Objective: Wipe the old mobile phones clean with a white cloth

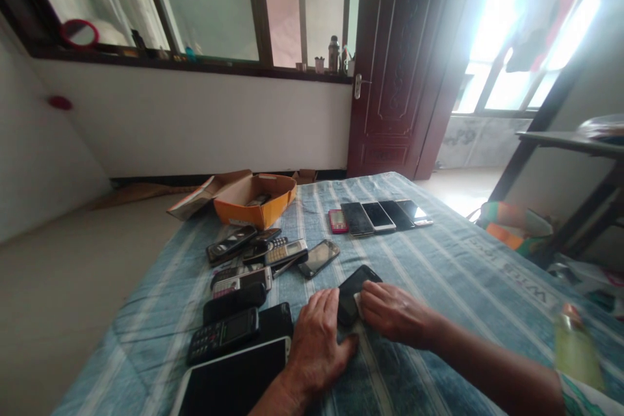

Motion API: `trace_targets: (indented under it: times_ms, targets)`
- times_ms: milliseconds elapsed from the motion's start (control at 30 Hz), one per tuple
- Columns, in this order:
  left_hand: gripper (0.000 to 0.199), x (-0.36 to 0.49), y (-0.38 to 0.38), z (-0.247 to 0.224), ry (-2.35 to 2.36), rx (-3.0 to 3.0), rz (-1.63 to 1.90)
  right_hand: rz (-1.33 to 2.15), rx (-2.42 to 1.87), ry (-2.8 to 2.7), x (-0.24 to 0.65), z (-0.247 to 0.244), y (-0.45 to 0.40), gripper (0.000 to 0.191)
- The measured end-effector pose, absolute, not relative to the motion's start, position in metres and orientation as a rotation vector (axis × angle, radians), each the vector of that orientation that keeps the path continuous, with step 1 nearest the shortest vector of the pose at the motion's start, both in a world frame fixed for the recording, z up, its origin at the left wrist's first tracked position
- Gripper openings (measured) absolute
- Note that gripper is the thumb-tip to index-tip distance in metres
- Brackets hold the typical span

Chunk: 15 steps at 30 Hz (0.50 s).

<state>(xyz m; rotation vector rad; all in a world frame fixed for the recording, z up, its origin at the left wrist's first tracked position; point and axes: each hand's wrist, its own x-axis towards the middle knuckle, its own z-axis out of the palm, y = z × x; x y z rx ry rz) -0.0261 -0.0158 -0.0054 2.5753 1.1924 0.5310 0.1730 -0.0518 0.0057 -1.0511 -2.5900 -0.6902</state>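
Observation:
A black smartphone (pixel 355 286) lies tilted on the blue striped cloth between my hands. My left hand (pixel 319 338) rests at its left edge, fingers together and thumb spread out below it. My right hand (pixel 390 312) is closed on a small white cloth (pixel 359 305), pressed against the phone's right side. Left of my left hand are a white-edged tablet (pixel 234 380), a black keypad phone (pixel 224 335) and a heap of older phones (pixel 248 279). A grey-framed smartphone (pixel 319 258) lies just beyond my hands.
Several smartphones (pixel 377 216) lie in a row beside a small pink device (pixel 337 221). An open orange box (pixel 256 208) stands at the far left edge of the bed (pixel 439 273). A bottle of yellowish liquid (pixel 578 348) is at the right.

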Motion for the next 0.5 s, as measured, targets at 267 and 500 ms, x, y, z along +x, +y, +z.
trace_targets:
  times_ms: [267,500]
  targets:
    - [0.062,-0.029,-0.009,-0.016,1.157,2.688,0.629,-0.702,-0.942,-2.532,0.148,0.005,-0.056,0.031]
    - [0.065,-0.034,-0.002,-0.026,1.093,2.801,0.713,-0.639,-0.988,-2.499,0.137,-0.004,-0.055,0.028]
